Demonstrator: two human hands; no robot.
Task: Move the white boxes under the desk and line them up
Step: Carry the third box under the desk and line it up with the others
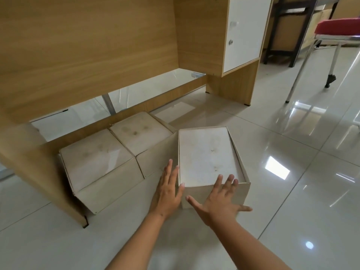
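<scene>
Three white-topped cardboard boxes stand on the tiled floor at the wooden desk. The left box and the middle box sit side by side under the desk, touching each other. A third box stands to their right, turned at an angle, its left side close to the middle box. My left hand lies flat against the third box's left side, fingers spread. My right hand presses flat on its near face, fingertips over the top edge. Neither hand grips anything.
The desk's left side panel stands beside the left box. Its cabinet with a white door is at the right. A red-seated metal chair and dark shelving stand farther right. Glossy floor tiles stretch to the right.
</scene>
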